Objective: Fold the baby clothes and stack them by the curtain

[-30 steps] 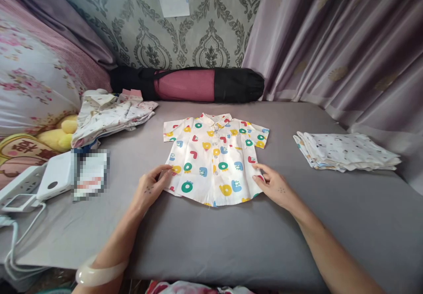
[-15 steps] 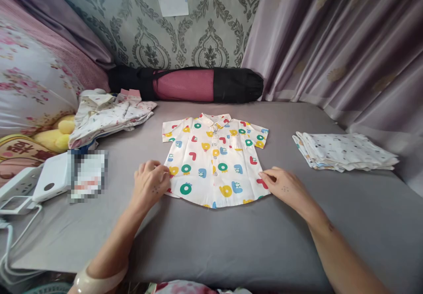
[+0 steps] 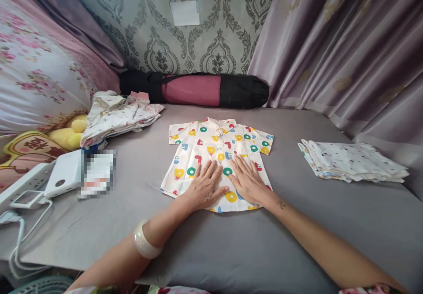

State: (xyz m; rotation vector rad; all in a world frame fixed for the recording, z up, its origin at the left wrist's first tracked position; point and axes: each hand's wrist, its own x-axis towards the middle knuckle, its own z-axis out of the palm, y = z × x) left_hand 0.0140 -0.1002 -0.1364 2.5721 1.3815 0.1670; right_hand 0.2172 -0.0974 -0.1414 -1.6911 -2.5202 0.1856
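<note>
A small short-sleeved white shirt (image 3: 188, 153) with a collar, front buttons and a print of coloured letters lies flat, face up, on the grey sheet (image 3: 139, 162). Its collar points away from me. My left hand (image 3: 205, 186) rests palm down on the lower middle of the shirt, fingers spread and thumb pointing right. Beside it, my right hand (image 3: 247, 181) lies flat on the lower right front, fingers also spread. Neither hand grips the cloth. Parts of the shirt's lower front are hidden under both hands.
Folded white clothes (image 3: 353, 159) are stacked at the right. More clothes (image 3: 122, 118) lie at the back left, near a yellow plush toy (image 3: 71, 131). A white power strip (image 3: 24, 184) and a white box (image 3: 64, 175) sit at the left. A black and pink roll bag (image 3: 191, 90) lies along the wall.
Both hands have left the shirt's lower side edges and moved inward onto its front. Their fingers have opened and now lie flat. The camera view has shifted slightly.
</note>
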